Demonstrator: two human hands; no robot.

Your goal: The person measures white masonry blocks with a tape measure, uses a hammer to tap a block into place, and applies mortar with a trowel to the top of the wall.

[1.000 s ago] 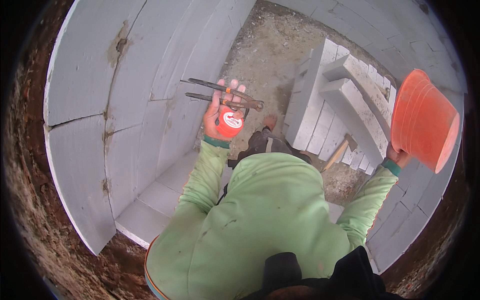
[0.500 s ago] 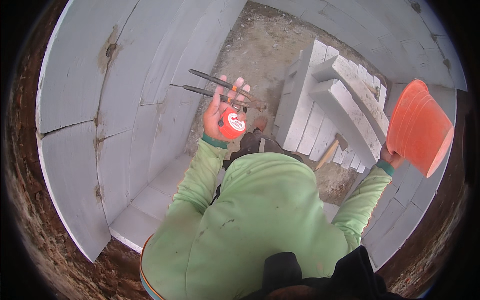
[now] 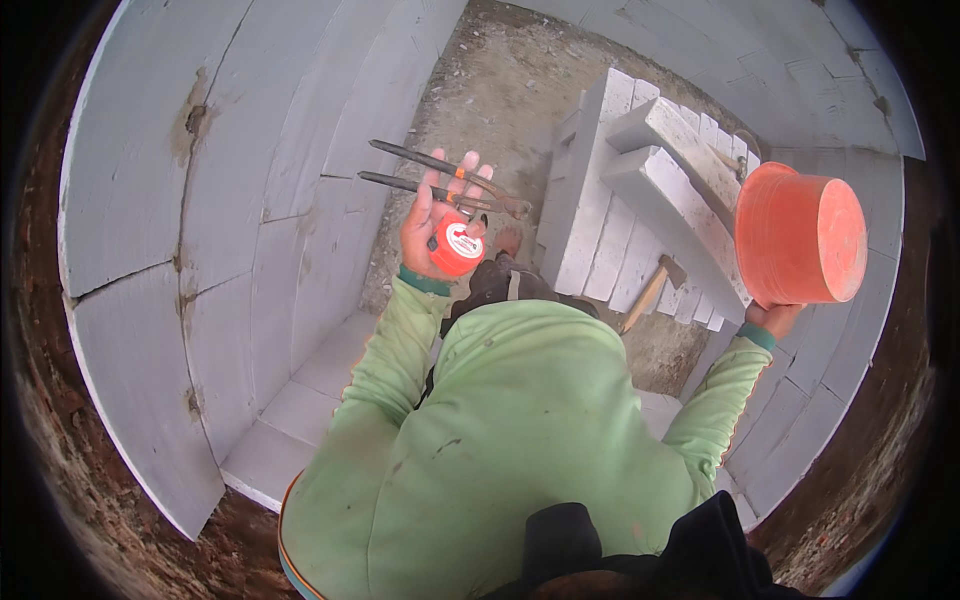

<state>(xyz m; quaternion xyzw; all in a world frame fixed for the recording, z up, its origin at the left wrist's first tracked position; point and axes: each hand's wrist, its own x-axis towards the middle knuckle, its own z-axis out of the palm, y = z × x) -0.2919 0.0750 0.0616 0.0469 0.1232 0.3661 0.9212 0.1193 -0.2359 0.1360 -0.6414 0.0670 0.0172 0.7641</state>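
Note:
My left hand (image 3: 420,235) is palm up, its fingers curled round a red tape measure (image 3: 457,252) with a white round label. The same hand holds a pair of pincers (image 3: 410,156); their two long dark handles point left and their rusty jaws lie past my fingertips. On the right, my right hand (image 3: 776,320) grips an orange plastic bucket (image 3: 800,232) from below. The bucket is tipped on its side, its base turned right and its rim left, so the inside is hidden.
A stack of white blocks (image 3: 580,200) stands ahead to the right, with two loose blocks (image 3: 670,210) lying across it. A wooden-handled hatchet (image 3: 650,292) leans at its near side. Block walls (image 3: 240,210) enclose me; rubble-strewn ground (image 3: 500,90) lies between.
The orange bucket has moved left and swung round, its base now facing right rather than down to the right. My left hand still holds the tape measure and pincers.

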